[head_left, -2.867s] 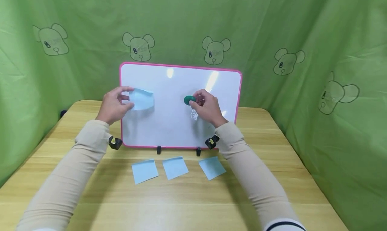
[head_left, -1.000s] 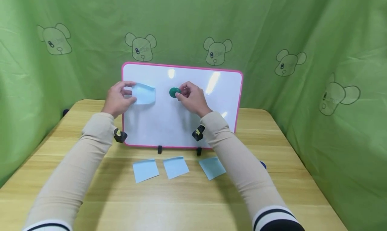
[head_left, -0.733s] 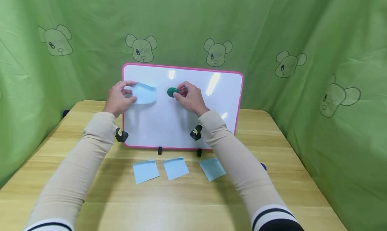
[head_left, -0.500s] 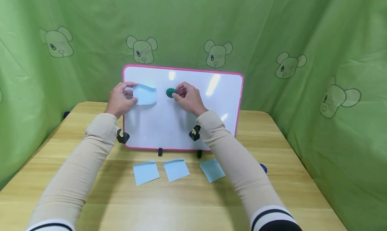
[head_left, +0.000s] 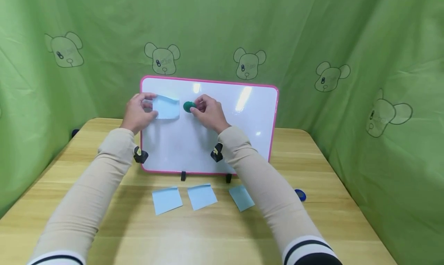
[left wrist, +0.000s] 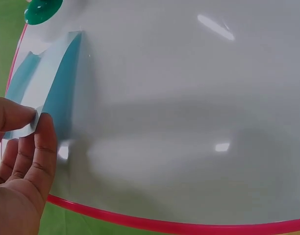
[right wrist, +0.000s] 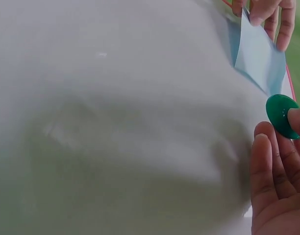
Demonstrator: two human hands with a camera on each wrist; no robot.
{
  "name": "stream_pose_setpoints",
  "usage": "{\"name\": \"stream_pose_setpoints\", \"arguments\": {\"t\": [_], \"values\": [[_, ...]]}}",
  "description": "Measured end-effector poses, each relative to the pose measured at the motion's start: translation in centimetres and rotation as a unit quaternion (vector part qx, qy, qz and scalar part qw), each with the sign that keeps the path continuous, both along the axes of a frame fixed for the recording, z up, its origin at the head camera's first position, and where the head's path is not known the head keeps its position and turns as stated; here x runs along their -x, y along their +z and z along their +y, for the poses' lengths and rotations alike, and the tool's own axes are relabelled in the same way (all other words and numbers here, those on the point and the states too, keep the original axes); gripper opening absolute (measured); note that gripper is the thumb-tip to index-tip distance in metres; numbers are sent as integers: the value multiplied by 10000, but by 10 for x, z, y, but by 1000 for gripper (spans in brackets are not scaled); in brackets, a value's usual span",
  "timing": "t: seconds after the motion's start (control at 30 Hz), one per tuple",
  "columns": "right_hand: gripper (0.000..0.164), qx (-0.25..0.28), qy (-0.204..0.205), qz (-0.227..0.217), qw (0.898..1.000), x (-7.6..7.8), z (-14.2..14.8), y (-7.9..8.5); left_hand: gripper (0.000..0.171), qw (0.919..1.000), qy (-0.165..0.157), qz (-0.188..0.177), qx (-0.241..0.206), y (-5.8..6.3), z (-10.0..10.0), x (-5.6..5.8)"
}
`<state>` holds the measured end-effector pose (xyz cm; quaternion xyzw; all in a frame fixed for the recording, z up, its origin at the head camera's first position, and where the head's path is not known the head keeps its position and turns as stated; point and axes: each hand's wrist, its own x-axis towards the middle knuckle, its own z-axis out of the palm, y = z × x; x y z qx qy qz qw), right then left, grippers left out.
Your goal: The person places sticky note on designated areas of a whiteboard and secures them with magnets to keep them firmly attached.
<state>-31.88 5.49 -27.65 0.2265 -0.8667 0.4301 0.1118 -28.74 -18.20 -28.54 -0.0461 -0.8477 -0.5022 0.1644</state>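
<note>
My left hand (head_left: pixel 138 113) pinches the left edge of a light blue sticky note (head_left: pixel 167 108) at the upper left of a pink-framed whiteboard (head_left: pixel 215 141). In the left wrist view the note (left wrist: pixel 47 78) bows, with its inner face tilted off the board. Between the thumb and fingers of my right hand (head_left: pixel 211 113) is a round green magnet (head_left: pixel 189 106), just right of the note. The right wrist view shows the magnet (right wrist: pixel 281 115) under my thumb, close to the note's corner (right wrist: pixel 262 61); whether they touch I cannot tell.
Three more blue sticky notes (head_left: pixel 167 200) lie in a row on the wooden table (head_left: pixel 187 242), the right one partly under my right forearm. A blue round object (head_left: pixel 300 195) sits right of that forearm. Black feet (head_left: pixel 183 176) support the board. A green curtain (head_left: pixel 208 22) surrounds the table.
My right hand has carried the green magnet leftward across the board, closer to the note. My left hand rose slightly with the note earlier, then stayed nearly still. The blue object has come into view.
</note>
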Motion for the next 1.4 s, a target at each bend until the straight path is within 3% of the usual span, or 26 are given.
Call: {"name": "stream_pose_setpoints", "arguments": {"t": [0.23,0.53,1.0,1.4], "values": [[15,-30,69,5,10000,-1,-15,7,53,9999,4,143,39,2,0,3],[14,-144,50,-97,9998,-1,-27,10,53,10000,79,-13,52,2,0,3],[15,-218,1,103,9997,-1,-46,18,55,9998,172,53,100,8,3,4],[13,-378,-261,157,9988,3,-58,19,55,9999,93,93,-2,6,3,7]]}}
